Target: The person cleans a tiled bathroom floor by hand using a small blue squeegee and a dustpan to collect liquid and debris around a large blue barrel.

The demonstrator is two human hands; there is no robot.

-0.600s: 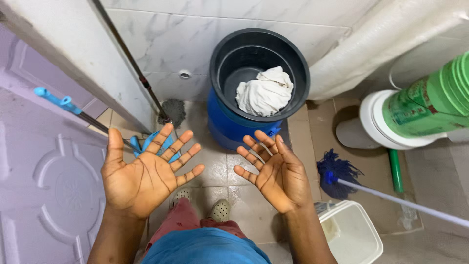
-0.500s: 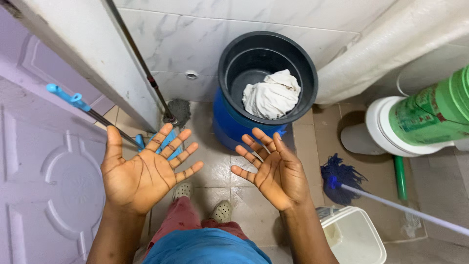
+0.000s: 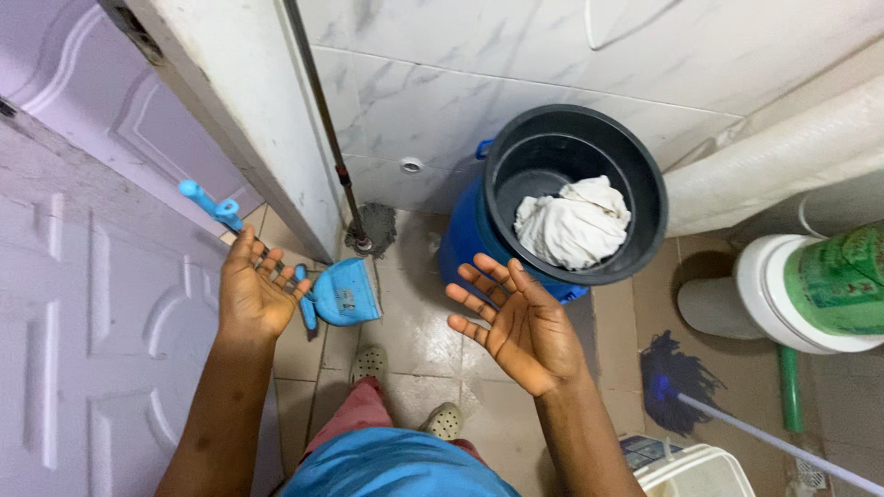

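My left hand [image 3: 250,293] is held palm up at the left, fingers apart, holding nothing. It hovers beside a blue dustpan [image 3: 345,293] and a blue-tipped long handle [image 3: 210,206] leaning by the door. Palm up too, my right hand [image 3: 516,322] is empty and spread just below a black basin [image 3: 645,184]. The basin sits on a blue bucket [image 3: 460,235] and holds a crumpled white cloth [image 3: 573,225].
A lilac door [image 3: 83,304] stands open at the left. A dark mop and its pole [image 3: 322,120] lean on the marble wall. A blue mop [image 3: 677,382], white toilet [image 3: 764,294], green container [image 3: 843,276] and white bin [image 3: 695,471] are at the right.
My left hand has swung left toward the door and the blue handle. The view has shifted, so the basin now sits further right. Both hands stay empty.
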